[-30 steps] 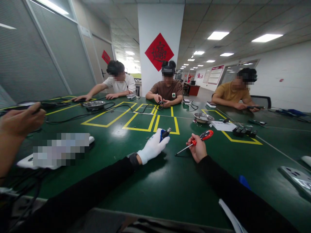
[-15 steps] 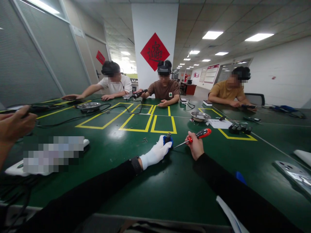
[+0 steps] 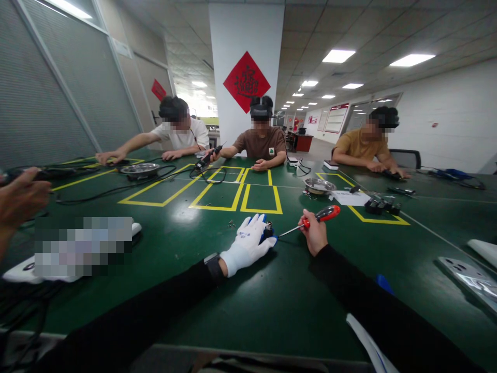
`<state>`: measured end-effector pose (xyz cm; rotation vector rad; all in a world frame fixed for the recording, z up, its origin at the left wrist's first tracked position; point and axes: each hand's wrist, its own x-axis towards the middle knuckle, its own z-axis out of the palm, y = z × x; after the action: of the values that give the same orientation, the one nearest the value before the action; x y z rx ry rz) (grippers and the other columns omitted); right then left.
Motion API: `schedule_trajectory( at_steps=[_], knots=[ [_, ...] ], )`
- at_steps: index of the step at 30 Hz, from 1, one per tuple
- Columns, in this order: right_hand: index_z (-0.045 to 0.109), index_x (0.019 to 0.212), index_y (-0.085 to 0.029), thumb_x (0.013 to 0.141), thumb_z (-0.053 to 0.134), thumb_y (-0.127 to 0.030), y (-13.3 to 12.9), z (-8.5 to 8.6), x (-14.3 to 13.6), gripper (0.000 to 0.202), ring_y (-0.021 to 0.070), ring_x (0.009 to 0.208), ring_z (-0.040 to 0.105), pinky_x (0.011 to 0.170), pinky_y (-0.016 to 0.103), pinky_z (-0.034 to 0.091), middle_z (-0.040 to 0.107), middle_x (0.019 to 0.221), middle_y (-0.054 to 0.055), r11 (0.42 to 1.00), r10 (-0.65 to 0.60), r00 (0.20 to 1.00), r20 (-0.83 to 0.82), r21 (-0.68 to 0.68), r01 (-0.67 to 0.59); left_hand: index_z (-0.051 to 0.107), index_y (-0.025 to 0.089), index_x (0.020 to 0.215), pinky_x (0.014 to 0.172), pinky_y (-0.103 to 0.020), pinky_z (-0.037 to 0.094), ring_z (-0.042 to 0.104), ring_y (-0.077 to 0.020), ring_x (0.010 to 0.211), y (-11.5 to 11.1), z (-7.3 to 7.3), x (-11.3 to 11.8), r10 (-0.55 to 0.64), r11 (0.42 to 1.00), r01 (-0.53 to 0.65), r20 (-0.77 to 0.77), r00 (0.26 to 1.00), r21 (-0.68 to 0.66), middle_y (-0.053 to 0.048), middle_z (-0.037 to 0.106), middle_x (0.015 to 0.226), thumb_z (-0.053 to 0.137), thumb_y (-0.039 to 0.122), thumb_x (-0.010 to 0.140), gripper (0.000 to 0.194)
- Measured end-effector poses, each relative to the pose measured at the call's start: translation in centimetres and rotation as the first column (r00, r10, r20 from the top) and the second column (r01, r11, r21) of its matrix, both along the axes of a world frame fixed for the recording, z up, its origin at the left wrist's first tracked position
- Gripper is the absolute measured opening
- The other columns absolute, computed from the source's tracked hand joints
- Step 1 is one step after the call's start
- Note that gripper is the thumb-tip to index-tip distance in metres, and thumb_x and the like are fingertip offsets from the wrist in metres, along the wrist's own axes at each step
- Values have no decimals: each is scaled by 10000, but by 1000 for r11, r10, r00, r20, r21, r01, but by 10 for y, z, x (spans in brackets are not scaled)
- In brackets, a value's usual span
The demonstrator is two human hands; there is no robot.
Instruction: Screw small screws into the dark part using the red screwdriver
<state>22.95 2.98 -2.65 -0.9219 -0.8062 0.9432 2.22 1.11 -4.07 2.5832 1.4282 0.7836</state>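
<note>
Gloved left hand [image 3: 248,243] palm down, fingers spread over a small black part [image 3: 267,230], grip seemingly loose, right hand [image 3: 313,233] closed around a red-and-black screwdriver [image 3: 320,216], above green desk [image 3: 295,311].

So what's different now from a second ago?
The left hand, in its white glove, has spread its fingers; the dark part beside its thumb has gone from tilted to upright. The screwdriver has moved its tip in close to the glove. Across the table, the person in brown has taken hold of a dark tool. The right hand still grips the screwdriver.
</note>
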Motion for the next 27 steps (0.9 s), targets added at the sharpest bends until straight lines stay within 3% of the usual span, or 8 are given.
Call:
schedule_trajectory(
  at_steps=[3, 6, 10, 12, 14, 18, 22, 27],
  knots=[
    [551, 570, -167, 705, 680, -348, 0, 0, 1, 261, 66, 457, 459, 419, 187, 371, 530, 512, -28, 1000, 2, 1000, 2, -2, -2, 393, 177, 1350, 1142, -450, 187, 258, -272, 1374, -8, 8, -2, -18, 998, 17, 16, 1000, 52, -130, 342, 1459, 373, 591, 853, 647],
    [553, 580, -168, 713, 676, -352, 2, -2, 2, 258, 70, 458, 456, 419, 189, 371, 528, 515, -26, 1000, 1, 1000, 4, -11, -1, 284, 169, 1417, 1145, -415, 204, 246, -226, 1383, -3, 29, -13, -43, 980, 20, 111, 993, 199, -109, 304, 1481, 265, 466, 927, 574],
    [555, 594, -170, 726, 667, -368, 4, -3, 3, 263, 74, 464, 457, 423, 191, 371, 525, 521, -26, 1000, 4, 1000, 13, -15, -4, 209, 143, 1447, 1164, -419, 120, 119, -222, 1416, 46, 55, -56, 55, 855, -159, 217, 975, 495, -82, 186, 1526, 233, 381, 937, 563],
    [556, 592, -168, 729, 668, -369, 3, -3, 1, 268, 75, 466, 456, 425, 190, 370, 525, 522, -25, 1000, 9, 1000, 22, -12, -9, 241, 114, 1436, 1163, -412, 102, 127, -210, 1415, 81, 51, -81, 171, 865, -197, 99, 980, 462, -93, 216, 1517, 189, 334, 944, 541],
    [555, 585, -164, 735, 668, -366, 3, -3, -1, 276, 75, 466, 456, 427, 189, 363, 525, 521, -24, 1000, 14, 999, 44, -4, -14, 252, 98, 1432, 1159, -394, 99, 150, -205, 1410, 114, 38, -99, 234, 929, -161, -194, 953, 332, -99, 219, 1515, 182, 336, 942, 549],
    [553, 582, -160, 772, 634, -390, 2, -4, -5, 310, 75, 458, 452, 441, 199, 355, 516, 513, -24, 999, 22, 986, 164, 33, -28, 409, 115, 1364, 1144, -361, 130, 282, -214, 1365, 158, 8, -112, 240, 959, -165, -344, 908, 232, -93, 375, 1447, 283, 394, 907, 550],
    [556, 604, -164, 801, 596, -417, 2, -5, -5, 323, 78, 456, 447, 461, 213, 357, 513, 517, -27, 998, 32, 973, 228, 49, -44, 567, 92, 1224, 1133, -437, 78, 358, -270, 1316, 174, 1, -121, 281, 955, -219, -380, 881, 199, -136, 552, 1293, 297, 360, 894, 504],
    [543, 593, -168, 799, 593, -425, 3, -5, -4, 333, 81, 454, 442, 465, 221, 358, 506, 518, -28, 998, 31, 973, 228, 41, -41, 569, 161, 1228, 1125, -457, 5, 304, -261, 1344, 169, 0, -161, 324, 946, -280, -438, 838, 163, -81, 553, 1304, 284, 386, 896, 492]
  ],
)
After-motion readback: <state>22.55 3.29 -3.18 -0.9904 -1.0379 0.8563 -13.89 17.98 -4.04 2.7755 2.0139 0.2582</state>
